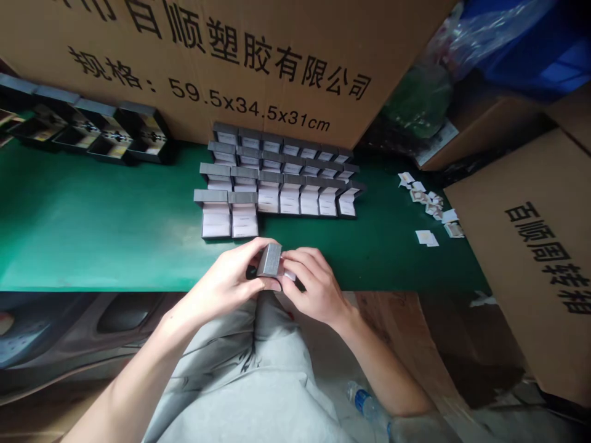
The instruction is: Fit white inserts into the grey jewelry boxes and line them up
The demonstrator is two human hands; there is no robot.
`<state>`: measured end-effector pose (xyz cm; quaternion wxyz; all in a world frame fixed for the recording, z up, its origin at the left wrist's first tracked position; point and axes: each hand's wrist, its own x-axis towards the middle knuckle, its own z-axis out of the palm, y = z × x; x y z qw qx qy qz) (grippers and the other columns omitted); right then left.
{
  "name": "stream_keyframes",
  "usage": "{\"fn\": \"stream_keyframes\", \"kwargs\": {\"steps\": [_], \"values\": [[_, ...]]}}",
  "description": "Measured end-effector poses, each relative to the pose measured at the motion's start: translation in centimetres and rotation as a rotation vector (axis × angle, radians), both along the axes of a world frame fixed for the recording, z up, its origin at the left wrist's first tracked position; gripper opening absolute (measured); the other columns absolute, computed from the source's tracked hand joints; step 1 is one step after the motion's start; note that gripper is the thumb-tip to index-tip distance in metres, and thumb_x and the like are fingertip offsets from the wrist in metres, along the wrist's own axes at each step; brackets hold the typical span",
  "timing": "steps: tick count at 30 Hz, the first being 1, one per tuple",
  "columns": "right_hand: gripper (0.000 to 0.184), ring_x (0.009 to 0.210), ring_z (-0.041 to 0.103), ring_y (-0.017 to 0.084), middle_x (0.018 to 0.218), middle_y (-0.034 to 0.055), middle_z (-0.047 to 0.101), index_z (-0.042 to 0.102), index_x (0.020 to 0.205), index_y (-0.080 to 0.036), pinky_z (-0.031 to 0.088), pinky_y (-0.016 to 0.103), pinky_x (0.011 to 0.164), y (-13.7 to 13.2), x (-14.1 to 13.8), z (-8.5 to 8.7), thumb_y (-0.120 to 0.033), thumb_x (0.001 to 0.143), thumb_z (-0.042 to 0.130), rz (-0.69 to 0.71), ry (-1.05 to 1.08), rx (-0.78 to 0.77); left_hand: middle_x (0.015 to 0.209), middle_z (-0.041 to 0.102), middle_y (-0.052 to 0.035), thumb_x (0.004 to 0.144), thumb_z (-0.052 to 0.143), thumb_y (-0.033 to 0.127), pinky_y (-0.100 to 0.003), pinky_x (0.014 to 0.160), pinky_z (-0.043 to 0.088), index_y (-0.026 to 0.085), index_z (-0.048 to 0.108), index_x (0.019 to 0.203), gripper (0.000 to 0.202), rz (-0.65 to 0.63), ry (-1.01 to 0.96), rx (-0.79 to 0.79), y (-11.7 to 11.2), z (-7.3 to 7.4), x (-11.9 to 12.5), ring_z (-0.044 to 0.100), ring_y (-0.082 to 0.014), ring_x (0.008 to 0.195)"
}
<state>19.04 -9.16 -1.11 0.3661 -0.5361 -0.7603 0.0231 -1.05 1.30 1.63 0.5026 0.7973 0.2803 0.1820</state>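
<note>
Grey jewellery box point(269, 260) pinched by left hand point(223, 278) and right hand point(314, 286), both grips pressed on it, held over the green counter point(92, 234) edge. Slipping fingers could drop it; rows of open boxes point(277, 200) just ahead could be knocked if the hands are pushed forward.

From my remote view, I see a green-topped workbench point(92, 209) and behind it a large cardboard carton point(231, 55) with Chinese printing and the size 59.5x34.5x31cm. On the right stands another printed carton point(521, 246), and a blue plastic bag point(517, 43) lies in the far corner. Below, on the floor, there is a brown cardboard sheet point(397, 326) and a plastic water bottle point(364, 403).
</note>
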Motion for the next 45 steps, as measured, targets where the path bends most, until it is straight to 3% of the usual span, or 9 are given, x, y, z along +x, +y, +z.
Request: {"fn": "stream_keyframes", "kwargs": {"steps": [9,18,23,26,32,35,39,42,45], "values": [[0.013,0.104,0.069,0.026,0.111,0.0118,0.079,0.074,0.107,-0.021,0.063,0.045,0.09,0.5,0.1,0.9,-0.018,0.1,0.063,0.027,-0.016,0.05,0.109,0.073,-0.0019,0.09,0.078,0.04,-0.031,0.084,0.054,0.022,0.061,0.122,0.04,0.036,-0.003,-0.03,-0.3,0.1,0.0,0.068,-0.023,0.096],[0.02,0.1,0.071,0.025,0.109,0.0099,0.081,0.074,0.118,-0.022,0.063,0.043,0.091,0.1,-0.2,0.6,-0.018,0.1,0.068,-0.013,0.09,0.024,0.109,0.074,-0.0018,0.088,0.079,0.037,-0.031,0.084,0.055,0.021,0.063,0.121,0.039,0.052,-0.013,-0.03,-0.4,0.0,-0.1,0.069,-0.023,0.096],[0.038,0.113,0.071,0.025,0.123,0.0109,0.078,0.07,0.135,-0.026,0.063,0.043,0.096,-0.6,0.7,0.6,-0.026,0.098,0.075,-0.034,0.306,-0.119,0.11,0.074,-0.0027,0.086,0.08,0.036,-0.03,0.085,0.056,0.021,0.062,0.12,0.041,0.044,-0.016,-0.081,-0.1,0.0,0.0,0.07,-0.0235,0.098],[0.033,0.112,0.071,0.023,0.134,0.0109,0.073,0.074,0.13,-0.026,0.064,0.038,0.093,-0.9,1.8,1.1,-0.027,0.098,0.074,-0.031,0.473,-0.275,0.11,0.074,-0.004,0.085,0.08,0.041,-0.032,0.084,0.055,0.021,0.062,0.119,0.043,0.047,0.005,-0.053,0.0,0.0,0.0,0.071,-0.025,0.097],[0.029,0.089,0.071,0.016,0.115,0.008,0.072,0.078,0.121,-0.022,0.065,0.032,0.081,-0.4,2.6,1.9,-0.029,0.092,0.08,-0.032,0.593,-0.495,0.112,0.075,-0.005,0.086,0.077,0.04,-0.032,0.084,0.055,0.021,0.063,0.12,0.042,0.038,0.029,0.002,0.1,-0.2,0.0,0.071,-0.0251,0.098],[0.027,0.087,0.071,0.015,0.11,0.0063,0.073,0.08,0.116,-0.022,0.064,0.03,0.082,0.0,2.2,1.9,-0.023,0.09,0.082,-0.039,0.582,-0.487,0.112,0.075,-0.0048,0.086,0.077,0.039,-0.031,0.083,0.055,0.02,0.063,0.121,0.042,0.038,0.02,0.017,0.0,-0.1,0.1,0.071,-0.0246,0.098],[0.023,0.087,0.07,0.015,0.101,0.0034,0.074,0.081,0.111,-0.023,0.061,0.029,0.087,0.0,1.5,1.4,-0.013,0.09,0.08,-0.079,0.497,-0.348,0.109,0.075,-0.0049,0.091,0.074,0.036,-0.031,0.082,0.055,0.018,0.063,0.122,0.037,0.039,0.042,0.06,0.0,0.2,0.0,0.071,-0.0236,0.095],[0.021,0.084,0.069,0.015,0.096,0.0025,0.073,0.081,0.109,-0.023,0.06,0.028,0.084,-0.3,1.2,1.2,-0.015,0.09,0.08,-0.078,0.462,-0.29,0.122,0.077,-0.0087,0.094,0.072,0.043,-0.034,0.088,0.06,0.017,0.064,0.134,0.048,0.032,0.031,0.12,0.1,-0.2,-0.2,0.074,-0.028,0.105],[0.023,0.08,0.068,0.014,0.092,0.0015,0.071,0.081,0.108,-0.023,0.061,0.027,0.08,-0.5,1.4,1.1,-0.022,0.086,0.087,-0.06,0.462,-0.314,0.153,0.064,-0.0121,0.099,0.067,0.054,-0.042,0.105,0.061,0.023,0.055,0.155,0.065,0.035,-0.022,0.182,0.4,-1.3,-0.5,0.066,-0.0348,0.135]]}}
